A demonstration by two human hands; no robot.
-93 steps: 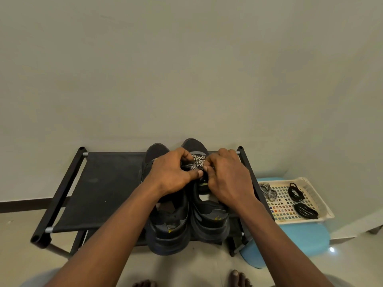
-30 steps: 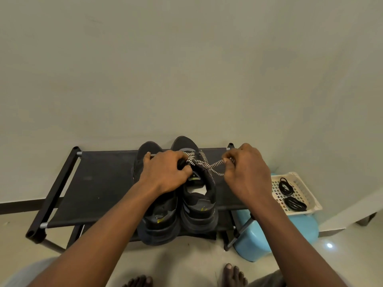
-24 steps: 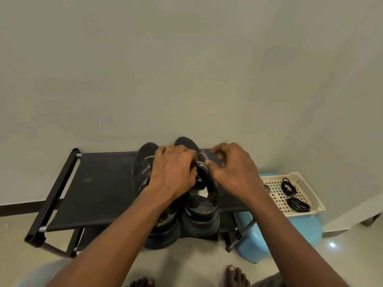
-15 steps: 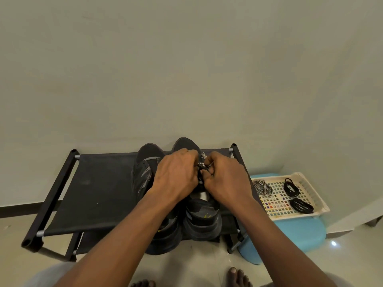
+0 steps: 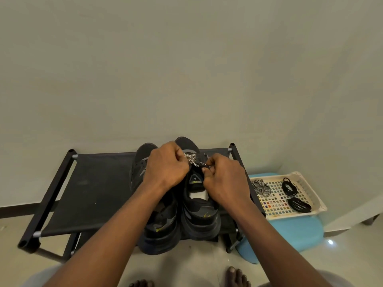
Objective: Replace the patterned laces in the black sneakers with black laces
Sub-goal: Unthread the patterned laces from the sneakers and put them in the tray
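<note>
Our left hand [image 5: 165, 168] and right hand [image 5: 224, 179] both pinch the black-and-white patterned rope lace [image 5: 191, 159] over the right-hand black sneaker [image 5: 200, 212], which stands on the black fabric shoe rack [image 5: 93, 189]

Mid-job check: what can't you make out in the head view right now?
- Head view: eyelets of the laced sneaker, hidden under the left hand and right hand; how far its patterned lace is threaded, unclear.
- Head view: the other sneaker's lacing, covered by the left forearm.
- Head view: black laces in the basket, too small to count.
</note>
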